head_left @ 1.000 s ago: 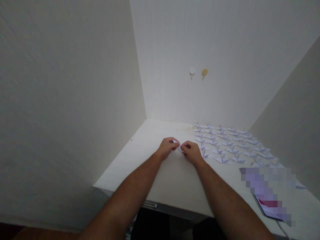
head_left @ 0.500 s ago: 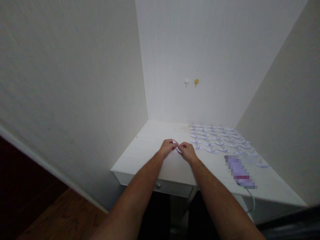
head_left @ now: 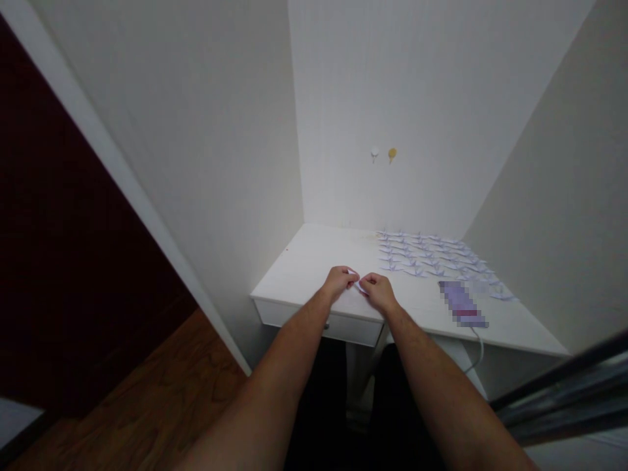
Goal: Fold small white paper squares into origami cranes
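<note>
A small folded piece of pale paper (head_left: 362,287) is pinched between my two hands, just above the white desk near its front. My left hand (head_left: 339,281) grips one side of it, thumb and fingers pressed together. On the other side my right hand (head_left: 379,292) pinches it, with the fingers curled. The hands nearly touch, and they cover much of the paper, so its exact fold cannot be made out. Rows of folded paper cranes (head_left: 422,256), pale lilac-white, stand on the desk beyond my right hand.
On the desk (head_left: 314,252), a blurred purple phone-like object (head_left: 461,305) lies to the right, a white cable (head_left: 481,353) trailing off the front edge. Walls enclose the desk on three sides. Two hooks (head_left: 392,154) hang at the back. A drawer (head_left: 353,331) sits below.
The view has shifted, showing more dark door and floor at left. Both hands keep hold of the paper, and the fingers have changed position only slightly.
</note>
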Tool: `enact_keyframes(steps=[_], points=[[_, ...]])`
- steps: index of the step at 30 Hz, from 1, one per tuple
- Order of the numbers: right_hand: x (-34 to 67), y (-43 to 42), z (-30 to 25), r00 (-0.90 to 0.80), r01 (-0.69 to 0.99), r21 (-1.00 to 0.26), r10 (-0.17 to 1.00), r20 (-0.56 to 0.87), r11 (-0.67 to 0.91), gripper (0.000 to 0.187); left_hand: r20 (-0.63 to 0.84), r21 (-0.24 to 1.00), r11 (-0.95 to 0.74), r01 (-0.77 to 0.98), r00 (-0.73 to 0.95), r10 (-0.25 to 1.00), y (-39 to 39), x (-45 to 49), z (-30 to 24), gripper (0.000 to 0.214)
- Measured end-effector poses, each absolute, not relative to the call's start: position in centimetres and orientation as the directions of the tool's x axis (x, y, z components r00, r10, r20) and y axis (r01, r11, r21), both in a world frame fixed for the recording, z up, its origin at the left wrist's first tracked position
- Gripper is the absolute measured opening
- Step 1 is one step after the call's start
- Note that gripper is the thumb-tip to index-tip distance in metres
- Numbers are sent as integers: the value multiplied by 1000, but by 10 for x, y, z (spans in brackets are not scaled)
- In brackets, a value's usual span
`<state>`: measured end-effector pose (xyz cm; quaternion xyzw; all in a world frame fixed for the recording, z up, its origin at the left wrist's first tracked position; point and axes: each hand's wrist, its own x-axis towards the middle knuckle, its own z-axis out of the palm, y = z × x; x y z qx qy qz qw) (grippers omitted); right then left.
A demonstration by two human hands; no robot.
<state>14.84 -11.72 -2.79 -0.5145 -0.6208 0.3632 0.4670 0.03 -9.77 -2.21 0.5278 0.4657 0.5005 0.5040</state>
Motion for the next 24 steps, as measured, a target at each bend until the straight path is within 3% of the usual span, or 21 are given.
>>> enact_keyframes(steps=[10,24], points=[[150,-143,-23,6,333,-927,983,186,173,21,28,998,-27,54,-5,1000,-123,3,-20,6],[153,-141,-26,65,311,-939,983,172,144,17,81,997,-81,8,-3,997,-120,0,-30,13]])
